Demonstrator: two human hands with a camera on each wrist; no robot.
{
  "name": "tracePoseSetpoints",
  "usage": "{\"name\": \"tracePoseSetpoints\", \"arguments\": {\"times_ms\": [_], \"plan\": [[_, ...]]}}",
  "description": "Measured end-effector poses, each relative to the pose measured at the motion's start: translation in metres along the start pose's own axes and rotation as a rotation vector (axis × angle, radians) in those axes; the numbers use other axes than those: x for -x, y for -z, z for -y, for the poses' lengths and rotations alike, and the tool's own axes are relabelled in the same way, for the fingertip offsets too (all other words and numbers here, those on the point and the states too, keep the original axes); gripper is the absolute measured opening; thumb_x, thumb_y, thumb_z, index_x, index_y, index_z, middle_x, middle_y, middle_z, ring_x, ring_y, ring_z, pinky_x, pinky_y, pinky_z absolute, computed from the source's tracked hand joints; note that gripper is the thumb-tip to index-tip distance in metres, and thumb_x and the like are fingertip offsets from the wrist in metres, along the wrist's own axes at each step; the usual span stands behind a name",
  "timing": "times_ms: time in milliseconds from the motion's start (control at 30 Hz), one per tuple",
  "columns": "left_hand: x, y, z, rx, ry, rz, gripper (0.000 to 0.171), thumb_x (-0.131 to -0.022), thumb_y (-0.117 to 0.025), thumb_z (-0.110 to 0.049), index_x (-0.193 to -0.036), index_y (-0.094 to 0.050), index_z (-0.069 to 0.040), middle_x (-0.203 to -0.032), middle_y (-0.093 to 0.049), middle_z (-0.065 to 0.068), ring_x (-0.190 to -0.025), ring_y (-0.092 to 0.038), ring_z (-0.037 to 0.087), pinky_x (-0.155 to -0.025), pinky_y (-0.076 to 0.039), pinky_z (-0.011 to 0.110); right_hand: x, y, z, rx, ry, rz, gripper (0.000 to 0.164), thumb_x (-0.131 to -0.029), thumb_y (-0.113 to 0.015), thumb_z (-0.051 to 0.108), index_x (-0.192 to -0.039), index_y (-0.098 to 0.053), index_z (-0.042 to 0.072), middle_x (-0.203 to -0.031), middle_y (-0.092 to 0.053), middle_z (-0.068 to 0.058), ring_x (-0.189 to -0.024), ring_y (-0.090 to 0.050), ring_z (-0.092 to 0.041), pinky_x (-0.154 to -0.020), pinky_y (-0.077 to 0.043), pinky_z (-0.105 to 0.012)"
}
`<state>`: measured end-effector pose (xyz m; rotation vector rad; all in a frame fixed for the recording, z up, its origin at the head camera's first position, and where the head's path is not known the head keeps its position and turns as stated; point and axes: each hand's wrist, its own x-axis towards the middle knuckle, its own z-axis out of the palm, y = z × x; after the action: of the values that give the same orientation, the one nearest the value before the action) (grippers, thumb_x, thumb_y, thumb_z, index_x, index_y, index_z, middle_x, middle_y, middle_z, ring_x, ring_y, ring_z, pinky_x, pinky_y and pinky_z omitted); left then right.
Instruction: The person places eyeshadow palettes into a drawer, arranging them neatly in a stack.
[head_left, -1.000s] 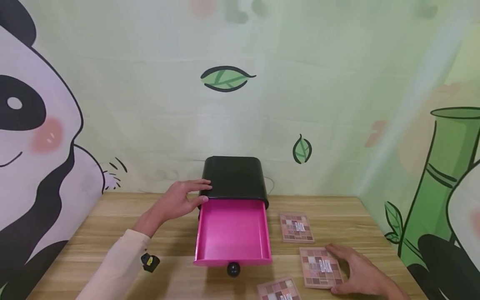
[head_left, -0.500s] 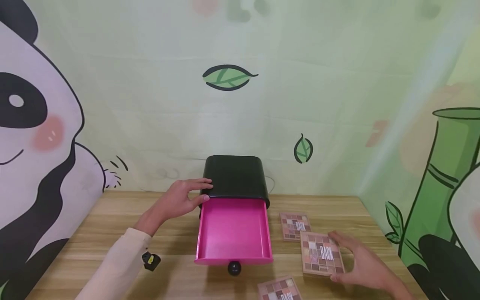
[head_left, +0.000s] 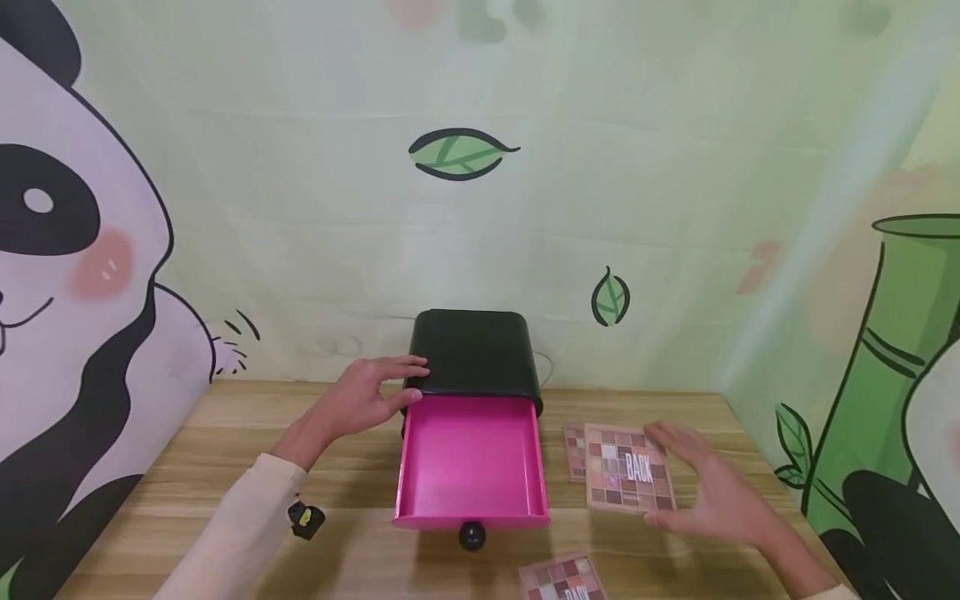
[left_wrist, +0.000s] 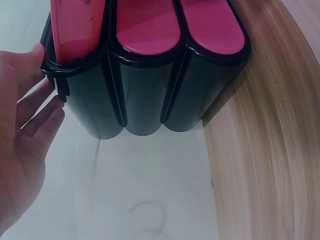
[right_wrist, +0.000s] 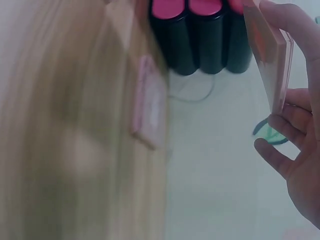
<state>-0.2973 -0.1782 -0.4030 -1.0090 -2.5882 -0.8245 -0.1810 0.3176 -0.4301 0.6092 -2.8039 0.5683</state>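
Observation:
A black drawer cabinet (head_left: 476, 350) stands mid-table, its top pink drawer (head_left: 471, 467) pulled out with nothing inside. My left hand (head_left: 363, 400) lies against the cabinet's upper left front corner, fingers nearly straight on top and thumb by the front rim. With thumb and fingers my right hand (head_left: 720, 492) grips an eyeshadow palette (head_left: 628, 471) marked "BACK" by its right side. In the right wrist view that palette (right_wrist: 272, 60) is raised off the table. It partly covers a second palette (head_left: 573, 454) lying to the cabinet's right.
A third palette (head_left: 562, 579) lies near the front, cut by the frame's lower edge. The round black drawer knob (head_left: 472, 536) sticks out toward me. Two lower pink drawers (left_wrist: 150, 30) are closed. Behind the wooden table (head_left: 360, 500) hangs a printed panda backdrop (head_left: 300, 208).
My right hand has lifted the palette from the table and carried it away from me and slightly left, over the far palette. My left hand has stayed at the cabinet corner.

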Motion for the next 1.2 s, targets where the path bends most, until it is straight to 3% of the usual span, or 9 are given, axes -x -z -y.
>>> {"name": "tracePoseSetpoints", "arguments": {"times_ms": [467, 700, 967, 1200], "plan": [[0.0, 0.0, 0.002, 0.012, 0.004, 0.001, 0.037, -0.095, -0.073, -0.031, -0.128, -0.073, -0.012, -0.138, -0.066, 0.008, -0.129, -0.061, 0.03, -0.102, -0.053, 0.049, -0.039, 0.007, 0.05, -0.023, 0.082, -0.035, 0.111, -0.067, -0.086, 0.064, -0.156, -0.043, 0.013, -0.159, -0.042, -0.016, -0.143, -0.038, -0.048, -0.108, -0.029, -0.077], [0.0, 0.0, 0.001, 0.006, -0.003, 0.001, 0.038, -0.096, -0.073, -0.031, -0.128, -0.073, -0.012, -0.138, -0.066, 0.008, -0.129, -0.061, 0.031, -0.103, -0.053, 0.05, -0.055, -0.001, 0.077, -0.072, 0.096, -0.04, 0.113, -0.063, -0.087, 0.068, -0.153, -0.048, 0.013, -0.158, -0.046, -0.011, -0.143, -0.041, -0.038, -0.106, -0.037, -0.073], [0.0, -0.001, 0.0, -0.001, 0.001, -0.003, 0.038, -0.096, -0.072, -0.033, -0.128, -0.073, -0.012, -0.137, -0.066, 0.008, -0.128, -0.062, 0.031, -0.103, -0.053, 0.049, -0.072, -0.016, 0.1, -0.084, 0.178, -0.042, 0.113, -0.061, -0.089, 0.065, -0.153, -0.049, 0.013, -0.157, -0.048, -0.003, -0.143, -0.043, -0.029, -0.108, -0.041, -0.064], [0.0, -0.001, -0.001, -0.003, -0.004, -0.015, 0.038, -0.095, -0.073, -0.032, -0.127, -0.073, -0.011, -0.137, -0.066, 0.009, -0.129, -0.062, 0.032, -0.103, -0.052, 0.05, -0.084, -0.025, 0.121, -0.047, 0.24, -0.028, 0.111, -0.063, -0.084, 0.068, -0.151, -0.051, 0.008, -0.155, -0.05, -0.008, -0.144, -0.044, -0.03, -0.111, -0.041, -0.06]]}}
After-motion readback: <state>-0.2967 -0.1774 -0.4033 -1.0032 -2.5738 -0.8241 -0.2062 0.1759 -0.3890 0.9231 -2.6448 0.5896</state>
